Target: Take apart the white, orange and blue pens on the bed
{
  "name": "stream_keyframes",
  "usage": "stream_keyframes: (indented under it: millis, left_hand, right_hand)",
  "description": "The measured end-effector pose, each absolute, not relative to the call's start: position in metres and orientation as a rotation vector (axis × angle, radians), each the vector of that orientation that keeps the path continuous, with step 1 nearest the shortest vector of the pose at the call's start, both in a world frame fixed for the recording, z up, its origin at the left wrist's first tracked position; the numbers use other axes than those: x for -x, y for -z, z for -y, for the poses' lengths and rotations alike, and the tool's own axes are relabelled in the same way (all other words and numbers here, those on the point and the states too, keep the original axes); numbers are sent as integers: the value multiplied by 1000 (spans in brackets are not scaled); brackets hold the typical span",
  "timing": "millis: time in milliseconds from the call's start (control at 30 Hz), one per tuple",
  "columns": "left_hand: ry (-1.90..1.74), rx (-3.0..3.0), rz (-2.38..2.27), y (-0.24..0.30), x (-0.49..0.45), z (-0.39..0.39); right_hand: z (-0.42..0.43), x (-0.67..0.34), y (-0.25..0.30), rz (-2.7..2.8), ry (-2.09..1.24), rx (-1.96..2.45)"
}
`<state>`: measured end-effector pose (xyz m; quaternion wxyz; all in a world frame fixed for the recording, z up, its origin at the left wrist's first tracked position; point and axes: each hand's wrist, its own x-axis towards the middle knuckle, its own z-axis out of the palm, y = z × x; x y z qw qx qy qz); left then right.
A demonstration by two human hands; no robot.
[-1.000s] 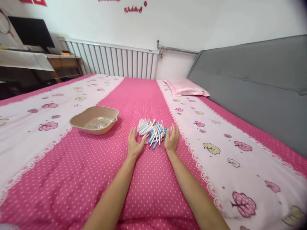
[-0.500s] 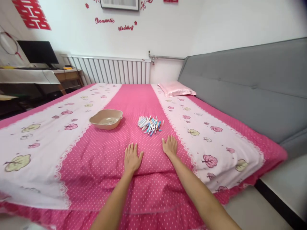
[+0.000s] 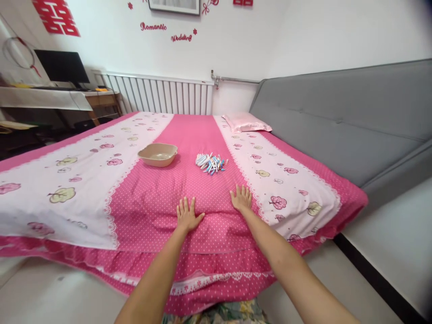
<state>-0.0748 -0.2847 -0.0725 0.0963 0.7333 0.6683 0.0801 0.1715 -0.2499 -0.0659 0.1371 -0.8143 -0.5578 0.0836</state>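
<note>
My left hand [image 3: 187, 215] lies flat and open on the pink dotted bedspread [image 3: 162, 198], close to the bed's near edge. My right hand [image 3: 240, 198] rests flat beside it, fingers spread, holding nothing. Farther up the bed lies a pile of small blue, white and pink pen-like sticks [image 3: 210, 163], well beyond both hands. A beige plastic basin [image 3: 158, 154] stands left of that pile.
A pink pillow [image 3: 245, 122] lies at the far end by a grey padded headboard [image 3: 340, 121] along the right. A white radiator [image 3: 158, 94] lines the back wall. A desk with a monitor [image 3: 62, 67] stands at far left. Pale floor shows below the bed.
Both hands have drawn back from either side of the stick pile to the bed's near edge. The view has pulled back, and the bed's edge and floor now show.
</note>
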Motion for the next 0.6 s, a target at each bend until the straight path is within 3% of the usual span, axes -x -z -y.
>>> stream_keyframes:
  millis: [600]
  left_hand:
    - [2,-2000,-1892,57,74,276]
  right_hand:
    - [250,-181,70,1630,-394,2365]
